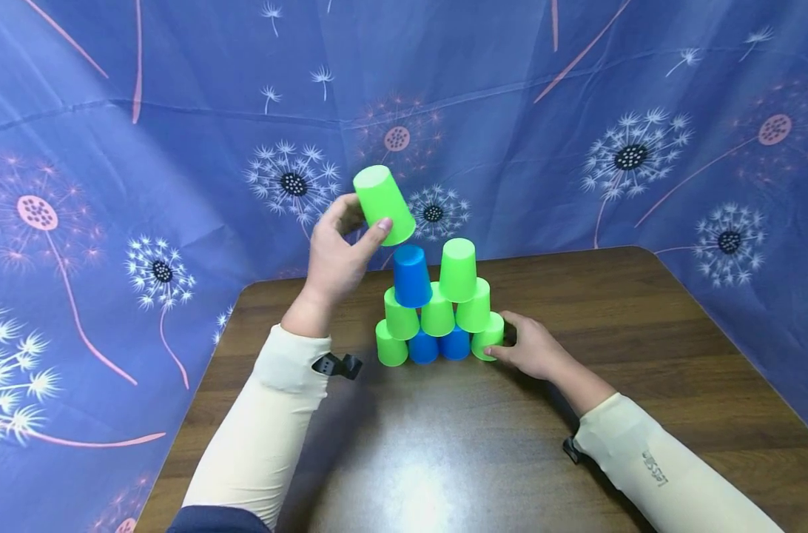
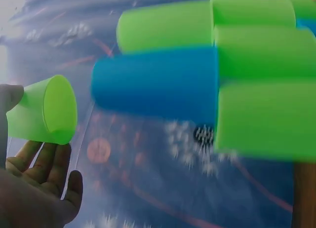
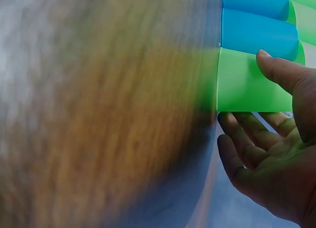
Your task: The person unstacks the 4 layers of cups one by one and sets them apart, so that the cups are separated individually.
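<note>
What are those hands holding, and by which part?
The left hand holds a tilted green cup by its sides, near the open rim. The right hand grips the bottom row's rightmost green cup by its sides.

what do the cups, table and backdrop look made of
Cups: probably plastic, smooth, matte, evenly coloured and thin-walled. Table: wood or laminate, somewhat glossy, showing grain and glare. Backdrop: likely printed fabric, dull, with soft folds.

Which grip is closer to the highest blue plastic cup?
Left: the left grip is left of that tapered blue plastic cup and higher; the right grip is lower, to its right.
</note>
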Demonstrator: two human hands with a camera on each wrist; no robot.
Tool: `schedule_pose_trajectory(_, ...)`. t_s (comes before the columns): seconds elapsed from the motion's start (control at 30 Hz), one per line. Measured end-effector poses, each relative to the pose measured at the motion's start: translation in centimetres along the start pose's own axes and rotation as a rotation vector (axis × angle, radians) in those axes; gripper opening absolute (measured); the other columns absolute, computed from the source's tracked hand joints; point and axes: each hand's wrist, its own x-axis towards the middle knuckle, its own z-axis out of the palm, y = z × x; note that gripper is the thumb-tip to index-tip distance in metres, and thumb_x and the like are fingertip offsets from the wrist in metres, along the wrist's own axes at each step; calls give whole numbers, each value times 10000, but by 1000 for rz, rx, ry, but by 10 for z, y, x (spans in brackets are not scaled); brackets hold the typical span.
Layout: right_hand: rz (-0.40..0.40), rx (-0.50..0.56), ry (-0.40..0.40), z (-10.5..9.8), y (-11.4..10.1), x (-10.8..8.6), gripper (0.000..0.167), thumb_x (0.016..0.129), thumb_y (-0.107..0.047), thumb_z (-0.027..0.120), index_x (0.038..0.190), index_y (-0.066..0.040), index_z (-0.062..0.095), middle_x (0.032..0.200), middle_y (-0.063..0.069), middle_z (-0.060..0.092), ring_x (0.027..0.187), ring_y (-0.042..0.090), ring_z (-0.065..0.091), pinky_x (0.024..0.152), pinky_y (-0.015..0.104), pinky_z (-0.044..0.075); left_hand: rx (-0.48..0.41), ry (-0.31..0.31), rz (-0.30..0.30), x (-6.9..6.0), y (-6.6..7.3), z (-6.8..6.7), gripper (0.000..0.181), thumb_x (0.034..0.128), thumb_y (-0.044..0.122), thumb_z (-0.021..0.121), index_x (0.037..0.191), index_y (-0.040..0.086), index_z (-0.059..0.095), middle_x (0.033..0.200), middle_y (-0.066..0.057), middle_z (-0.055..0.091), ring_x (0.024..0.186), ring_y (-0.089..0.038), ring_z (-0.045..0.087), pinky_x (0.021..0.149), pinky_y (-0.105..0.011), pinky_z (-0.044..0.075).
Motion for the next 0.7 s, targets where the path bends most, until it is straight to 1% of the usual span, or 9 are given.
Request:
schedule_pose_trajectory(0.07,1,-3,-3,1,-1,0,754,892,-335,861,1458,33,524,1356,226,627,1279,433,571,1062,642,470,-16,51,6,-1,-3,-17,399,958,192,768,1298,20,648,1186,-101,712,1051,-215,673,991,-369,534)
schedule_pose_trajectory(0.17,1,-8,-7,2,-3,1,747,897,-314,858,1459,44,520,1367,240,620,1293,446,562,1071,650,460,3,132,-9,-6,-12,-44,392,949,172,776,1282,9,652,1156,-79,711,1010,-204,669,926,-314,537)
schedule_pose_trajectory(0.23,0,-8,-14,3,-4,1,742,900,-314,855,1457,47,522,1371,244,618,1298,451,558,1074,653,456,30,186,-31,-11,-21,-62,399,939,146,779,1285,-2,646,1126,-50,700,997,-186,657,901,-294,523)
schedule_pose_trajectory(0.3,2,-7,-23,4,-4,2,746,904,-320,851,1461,47,518,1376,247,615,1303,453,555,1075,654,456,79,234,-65,-19,-33,-79,410,930,125,784,1286,-15,638,1103,-36,684,988,-166,638,892,-290,510)
schedule_pose_trajectory(0.4,9,-11,-30,4,-5,2,759,905,-333,849,1470,44,512,1380,250,615,1307,457,553,1074,654,458,181,277,-136,-33,-56,-101,438,921,142,804,1289,-20,628,1099,-34,674,1004,-118,619,925,-300,506)
schedule_pose_trajectory(0.5,15,-18,-30,2,-4,2,762,904,-345,849,1470,41,514,1370,248,621,1298,457,559,1063,654,466,301,296,-224,-47,-86,-117,464,913,208,832,1277,-4,637,1117,-64,694,1010,-101,620,923,-278,509)
schedule_pose_trajectory(0.57,16,-18,-27,0,-4,1,750,902,-347,851,1459,36,527,1355,241,631,1286,452,567,1056,651,471,356,306,-284,-55,-107,-125,479,905,235,845,1270,0,642,1134,-99,708,1025,-141,642,917,-256,516)
schedule_pose_trajectory(0.63,15,-17,-27,-1,-3,1,739,903,-357,849,1448,34,536,1342,234,636,1277,447,570,1048,651,474,380,319,-347,-61,-127,-132,492,898,237,852,1269,-7,639,1158,-136,713,1050,-193,663,925,-246,533)
schedule_pose_trajectory(0.7,11,-15,-28,-2,-2,0,729,904,-364,847,1438,31,546,1331,229,641,1269,441,573,1044,648,476,401,327,-417,-66,-145,-141,507,894,231,853,1275,-17,628,1191,-165,707,1080,-252,676,950,-267,552)
